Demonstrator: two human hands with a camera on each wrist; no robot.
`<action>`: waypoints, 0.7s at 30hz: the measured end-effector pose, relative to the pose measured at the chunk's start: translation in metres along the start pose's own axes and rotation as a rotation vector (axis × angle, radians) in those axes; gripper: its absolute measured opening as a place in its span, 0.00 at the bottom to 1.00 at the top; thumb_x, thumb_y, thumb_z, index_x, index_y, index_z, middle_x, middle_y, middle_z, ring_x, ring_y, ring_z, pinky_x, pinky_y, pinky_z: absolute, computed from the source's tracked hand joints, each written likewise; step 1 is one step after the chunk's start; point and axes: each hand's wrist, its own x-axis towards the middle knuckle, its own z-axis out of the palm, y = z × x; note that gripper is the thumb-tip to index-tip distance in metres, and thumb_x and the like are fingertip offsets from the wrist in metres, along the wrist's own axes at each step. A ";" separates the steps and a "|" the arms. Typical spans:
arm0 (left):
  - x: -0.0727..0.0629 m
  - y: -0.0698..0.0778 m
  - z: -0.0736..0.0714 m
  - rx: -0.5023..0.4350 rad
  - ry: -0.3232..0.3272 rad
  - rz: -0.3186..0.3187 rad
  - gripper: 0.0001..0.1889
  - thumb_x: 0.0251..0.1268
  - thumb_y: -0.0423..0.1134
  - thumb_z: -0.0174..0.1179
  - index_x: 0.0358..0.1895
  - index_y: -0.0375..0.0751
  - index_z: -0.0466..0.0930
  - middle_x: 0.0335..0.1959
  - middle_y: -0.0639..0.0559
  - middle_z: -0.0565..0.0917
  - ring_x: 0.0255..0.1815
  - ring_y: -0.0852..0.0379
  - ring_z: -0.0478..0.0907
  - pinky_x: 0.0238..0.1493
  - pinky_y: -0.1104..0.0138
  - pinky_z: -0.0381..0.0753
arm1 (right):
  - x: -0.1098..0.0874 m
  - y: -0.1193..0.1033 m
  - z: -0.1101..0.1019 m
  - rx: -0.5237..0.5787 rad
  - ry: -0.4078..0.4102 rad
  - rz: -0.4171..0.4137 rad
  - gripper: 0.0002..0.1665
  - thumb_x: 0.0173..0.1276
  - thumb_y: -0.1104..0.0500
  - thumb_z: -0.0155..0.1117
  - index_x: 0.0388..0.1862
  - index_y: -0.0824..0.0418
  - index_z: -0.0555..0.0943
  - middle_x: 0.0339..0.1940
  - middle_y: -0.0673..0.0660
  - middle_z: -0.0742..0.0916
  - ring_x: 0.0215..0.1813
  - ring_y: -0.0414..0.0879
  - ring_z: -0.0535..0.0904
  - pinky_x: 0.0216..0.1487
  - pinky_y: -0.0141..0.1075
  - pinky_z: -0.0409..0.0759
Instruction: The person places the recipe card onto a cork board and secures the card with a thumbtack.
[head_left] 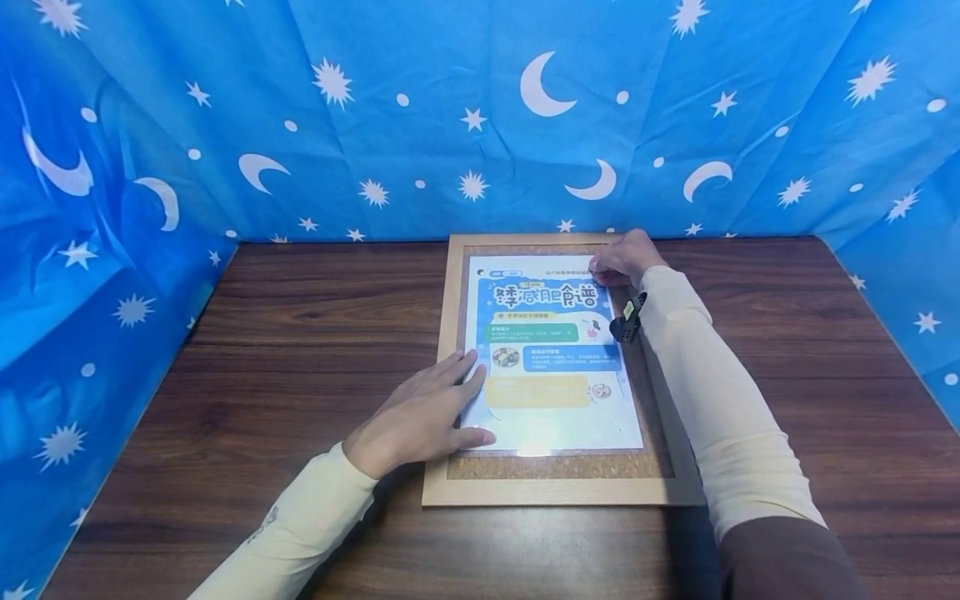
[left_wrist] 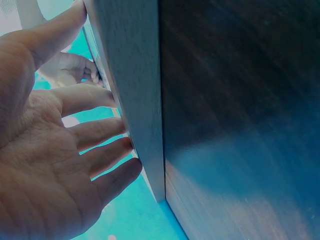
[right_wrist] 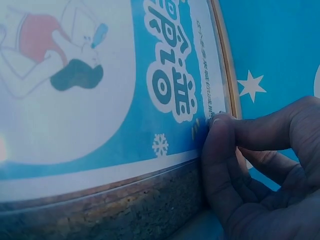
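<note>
Fingers (head_left: 459, 377) of the left hand (head_left: 420, 417) lie straight and slightly spread, flat on the left edge of the poster (head_left: 551, 358), pressing it down onto the cork board (head_left: 555, 467); left wrist view shows the same flat palm with fingertips over the board's wooden frame (left_wrist: 135, 115). Right hand (head_left: 626, 258) sits at the poster's top right corner, fingers (right_wrist: 220, 145) curled and bunched, thumb and fingertip pressed together on something small at the corner, maybe a pin, too small to tell. Poster lies face up inside the framed cork board, which rests flat on the dark wood bench (head_left: 285, 333), toward the back near the blue star-and-moon cloth (head_left: 450, 108). Judging by the glare on its lower part, the poster is a glossy, thin sheet: light, flexible, likely slippery under dry fingers, prone to sliding on the cork and to creasing if pinched hard. Best held by flat pressure on an edge or margin, as the left hand does, and by the corners for positioning. Cork board looks stiff and moderately light; take it by the frame rails, not the soft cork face. A small black device (head_left: 626, 321) is strapped at the right wrist, over the cream sleeve (head_left: 720, 400).
</note>
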 end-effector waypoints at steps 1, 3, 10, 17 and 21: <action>0.000 0.000 0.000 0.000 0.000 0.000 0.46 0.65 0.62 0.65 0.79 0.40 0.59 0.82 0.42 0.51 0.83 0.45 0.42 0.78 0.46 0.51 | 0.000 -0.001 0.000 0.005 0.000 -0.001 0.10 0.66 0.72 0.65 0.46 0.70 0.82 0.28 0.57 0.85 0.28 0.43 0.83 0.35 0.33 0.86; 0.000 0.000 -0.001 0.001 0.001 -0.001 0.46 0.65 0.62 0.65 0.79 0.40 0.59 0.82 0.42 0.51 0.83 0.45 0.42 0.78 0.46 0.51 | -0.001 -0.002 0.000 0.004 0.006 -0.003 0.08 0.66 0.71 0.65 0.44 0.70 0.81 0.27 0.57 0.85 0.27 0.43 0.83 0.34 0.32 0.86; 0.000 0.001 -0.001 0.004 0.004 0.000 0.47 0.65 0.62 0.65 0.79 0.40 0.59 0.82 0.42 0.51 0.83 0.45 0.42 0.78 0.46 0.51 | 0.001 -0.004 0.001 -0.027 0.016 -0.014 0.04 0.65 0.71 0.65 0.34 0.66 0.78 0.23 0.56 0.84 0.24 0.42 0.83 0.32 0.32 0.86; 0.001 0.001 -0.001 0.000 0.001 -0.001 0.46 0.65 0.62 0.65 0.79 0.41 0.59 0.82 0.43 0.51 0.83 0.45 0.42 0.78 0.46 0.51 | -0.002 -0.002 -0.003 -0.038 0.009 -0.035 0.04 0.66 0.69 0.66 0.39 0.68 0.81 0.26 0.57 0.85 0.25 0.43 0.85 0.34 0.34 0.86; 0.001 0.001 0.000 0.004 -0.001 -0.004 0.46 0.65 0.62 0.65 0.79 0.41 0.59 0.82 0.43 0.52 0.83 0.45 0.42 0.78 0.47 0.51 | -0.005 0.003 -0.003 -0.006 -0.035 -0.068 0.10 0.67 0.69 0.66 0.46 0.71 0.82 0.28 0.56 0.86 0.28 0.44 0.85 0.36 0.34 0.86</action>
